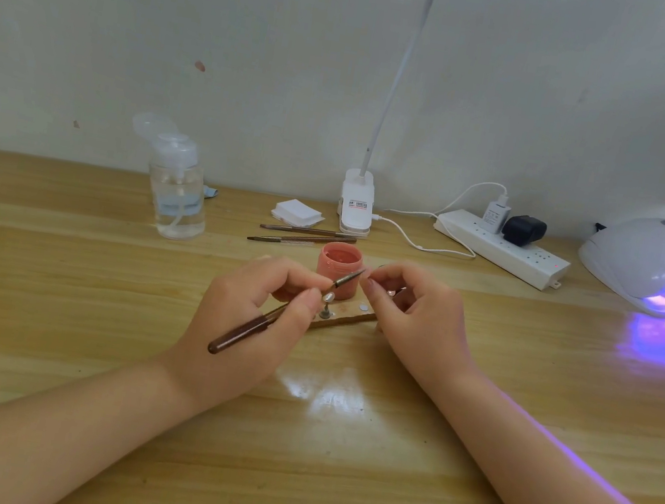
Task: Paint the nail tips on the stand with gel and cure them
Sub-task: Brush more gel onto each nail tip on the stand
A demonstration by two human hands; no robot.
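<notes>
Looks featherweight and brittle, that nail tip (329, 296), perched on a thin metal post on the wooden stand (348, 319) at mid-worktop (54, 295). Probably glossy and slick once gel goes on, so best never pinched by the face; better taken by the post or base below it. Easy to knock askew, judging by how slender the post is.

Left hand (250, 317) curled round the brush (282, 313), thumb and forefinger pinching near the metal ferrule, dark handle trailing back over the hand. Bristle end pointing up and right, just in front of the pink gel jar (339, 269), just above the tip.

Right hand (413, 308) half curled, fingertips (373, 288) close by the brush point; something small and shiny glinting between the fingers, perhaps another post, too small to say for sure. Edge of that hand down at the stand's right end.

Lit purple at far right, the curing lamp (660, 264), well apart from the stand.
</notes>
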